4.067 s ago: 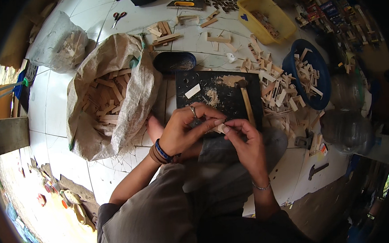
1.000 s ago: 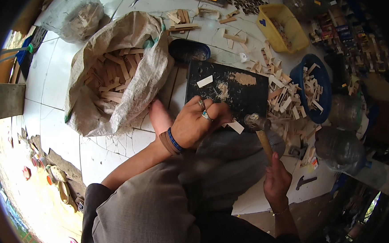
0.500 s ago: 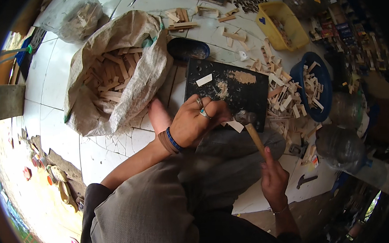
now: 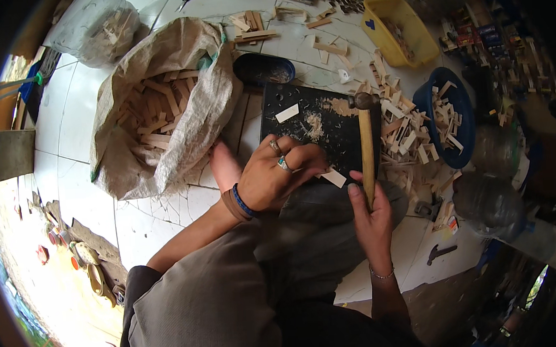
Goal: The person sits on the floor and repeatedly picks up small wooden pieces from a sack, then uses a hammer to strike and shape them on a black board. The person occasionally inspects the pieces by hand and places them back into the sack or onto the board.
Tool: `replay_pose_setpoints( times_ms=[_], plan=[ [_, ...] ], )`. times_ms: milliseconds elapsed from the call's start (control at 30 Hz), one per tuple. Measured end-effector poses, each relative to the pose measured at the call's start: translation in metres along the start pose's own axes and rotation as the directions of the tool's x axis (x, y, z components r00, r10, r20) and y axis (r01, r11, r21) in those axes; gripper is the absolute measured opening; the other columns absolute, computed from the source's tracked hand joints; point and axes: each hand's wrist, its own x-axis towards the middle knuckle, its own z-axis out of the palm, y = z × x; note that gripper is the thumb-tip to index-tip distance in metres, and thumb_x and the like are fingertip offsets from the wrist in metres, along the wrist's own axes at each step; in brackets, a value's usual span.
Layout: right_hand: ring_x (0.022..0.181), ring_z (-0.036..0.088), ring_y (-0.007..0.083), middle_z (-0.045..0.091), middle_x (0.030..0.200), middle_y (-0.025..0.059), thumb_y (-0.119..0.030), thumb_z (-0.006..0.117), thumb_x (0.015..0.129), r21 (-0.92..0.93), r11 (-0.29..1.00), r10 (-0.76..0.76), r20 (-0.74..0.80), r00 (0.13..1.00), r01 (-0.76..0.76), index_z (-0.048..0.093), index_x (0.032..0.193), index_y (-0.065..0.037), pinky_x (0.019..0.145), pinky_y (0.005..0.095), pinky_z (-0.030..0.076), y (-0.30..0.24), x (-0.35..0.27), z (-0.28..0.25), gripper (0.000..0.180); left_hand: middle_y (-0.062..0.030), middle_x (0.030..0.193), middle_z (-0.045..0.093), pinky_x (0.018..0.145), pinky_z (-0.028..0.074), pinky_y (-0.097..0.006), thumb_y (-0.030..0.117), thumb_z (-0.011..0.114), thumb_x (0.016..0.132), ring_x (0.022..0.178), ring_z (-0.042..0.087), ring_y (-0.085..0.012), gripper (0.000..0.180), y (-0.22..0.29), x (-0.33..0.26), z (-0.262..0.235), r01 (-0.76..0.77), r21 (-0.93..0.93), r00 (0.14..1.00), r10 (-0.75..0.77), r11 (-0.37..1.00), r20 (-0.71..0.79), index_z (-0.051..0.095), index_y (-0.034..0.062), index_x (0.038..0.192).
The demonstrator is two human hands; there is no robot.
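My right hand (image 4: 373, 209) grips the wooden handle of a hammer (image 4: 367, 149), whose dark metal head is raised over the right part of a black board (image 4: 345, 134). With fingers pinched, my left hand (image 4: 281, 170) holds a small pale wood piece (image 4: 333, 176) at the board's near edge; its fingertips partly hide that piece. Another flat wood piece (image 4: 287, 114) lies on the board, near sawdust (image 4: 314, 125) and dark specks. My bent leg in grey trousers (image 4: 322, 215) is just below the board.
A woven sack (image 4: 216, 107) of wood strips stands at the left. Right of the board are a heap of small wood pieces (image 4: 406, 134), a blue basin (image 4: 421, 101) and a yellow tub (image 4: 377, 24). A dark oval tray (image 4: 262, 69) sits beyond. Another hammer (image 4: 441, 252) lies lower right.
The hammer has swung up from beside the wood piece, its head now farther out over the board. My right hand has shifted slightly up and left; my left hand stays nearly in place.
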Motion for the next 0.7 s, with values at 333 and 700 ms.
replay_pose_setpoints(
  times_ms=[333, 700],
  plan=[
    [0.058, 0.044, 0.0010, 0.051, 0.068, -0.0082, -0.033, 0.072, 0.102, 0.109, 0.986, 0.114, 0.094, 0.989, -0.124, 0.067, 0.095, -0.005, 0.050, 0.0218, 0.034, -0.003, 0.034, 0.018, 0.030, -0.0080, 0.115, 0.074, 0.085, 0.053, -0.039, 0.018, 0.088, 0.081, 0.099, 0.071, -0.0287, 0.043, 0.005, 0.003, -0.001, 0.137, -0.376, 0.989, -0.148, 0.916, 0.000, 0.067, 0.0060, 0.117],
    [0.056, 0.043, 0.0007, 0.049, 0.066, -0.0078, -0.033, 0.073, 0.101, 0.100, 0.984, 0.140, 0.073, 0.988, -0.147, 0.065, 0.096, -0.005, 0.048, 0.0206, 0.034, -0.005, 0.034, 0.019, 0.029, -0.0116, 0.108, 0.076, 0.086, 0.056, -0.039, 0.020, 0.086, 0.082, 0.098, 0.072, -0.0304, 0.037, -0.005, -0.005, 0.008, 0.316, -0.410, 0.947, -0.260, 0.855, 0.188, 0.075, 0.0046, 0.114]
  ],
)
